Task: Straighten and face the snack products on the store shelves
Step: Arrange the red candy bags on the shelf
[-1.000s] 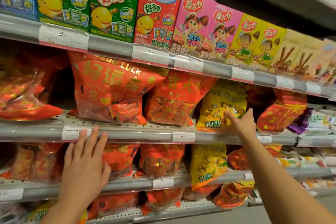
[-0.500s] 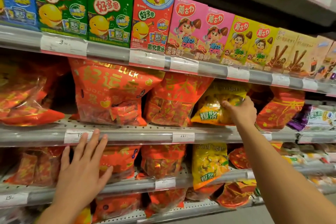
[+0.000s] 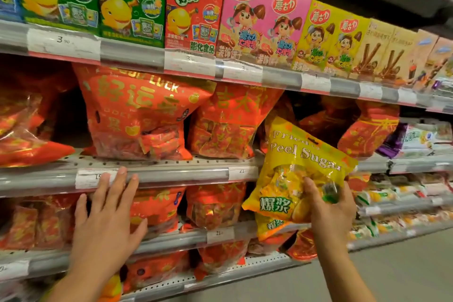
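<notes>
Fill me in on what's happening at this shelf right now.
A person is tidying snack shelves. The right hand grips a yellow candy bag by its lower edge, holding it tilted in front of the shelves, off its spot. The left hand rests flat, fingers straight, against the shelf rail below the big red Good Luck bag. The yellow bag is not yet set back.

Yellow bag [image 3: 304, 154], white lettering
</notes>
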Action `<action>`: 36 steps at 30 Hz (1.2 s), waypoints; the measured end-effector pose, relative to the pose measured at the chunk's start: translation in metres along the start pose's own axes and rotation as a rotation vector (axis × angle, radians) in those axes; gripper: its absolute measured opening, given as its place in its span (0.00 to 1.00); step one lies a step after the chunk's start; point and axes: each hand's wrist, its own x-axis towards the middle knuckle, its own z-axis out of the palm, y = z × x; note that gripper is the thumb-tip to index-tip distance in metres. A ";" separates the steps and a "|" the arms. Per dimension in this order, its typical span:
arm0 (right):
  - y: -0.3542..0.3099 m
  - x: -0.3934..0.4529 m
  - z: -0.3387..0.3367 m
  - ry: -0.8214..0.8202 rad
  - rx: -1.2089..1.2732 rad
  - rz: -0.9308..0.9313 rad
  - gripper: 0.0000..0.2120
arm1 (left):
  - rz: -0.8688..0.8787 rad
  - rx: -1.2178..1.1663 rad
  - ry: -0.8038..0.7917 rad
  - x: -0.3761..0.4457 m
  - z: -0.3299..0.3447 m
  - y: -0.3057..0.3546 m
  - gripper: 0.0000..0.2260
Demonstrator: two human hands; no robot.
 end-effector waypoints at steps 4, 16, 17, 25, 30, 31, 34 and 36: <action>0.006 -0.048 0.004 0.043 -0.053 -0.104 0.18 | 0.018 0.012 -0.019 0.001 -0.003 -0.003 0.47; -0.044 -0.117 0.043 -0.221 -0.152 -0.778 0.21 | -0.083 -1.115 -0.362 -0.036 -0.063 0.026 0.23; -0.051 -0.125 0.054 -0.249 -0.131 -0.798 0.20 | -0.126 -1.256 -0.419 -0.043 -0.064 0.027 0.19; -0.095 -0.169 0.156 -0.659 -0.241 -0.968 0.25 | -0.609 -1.847 -0.071 -0.088 -0.018 -0.020 0.38; -0.133 -0.187 0.201 -1.079 0.070 -0.986 0.16 | -0.935 -1.880 0.377 -0.111 -0.008 -0.064 0.34; -0.144 -0.184 0.211 -1.088 0.130 -0.896 0.14 | -0.945 -1.884 0.445 -0.113 -0.011 -0.074 0.31; -0.181 -0.174 0.252 -0.933 0.174 -0.629 0.10 | -0.955 -1.826 0.550 -0.116 -0.017 -0.103 0.36; -0.206 -0.167 0.289 -0.890 0.155 -0.407 0.15 | -0.989 -1.798 0.603 -0.120 -0.019 -0.117 0.38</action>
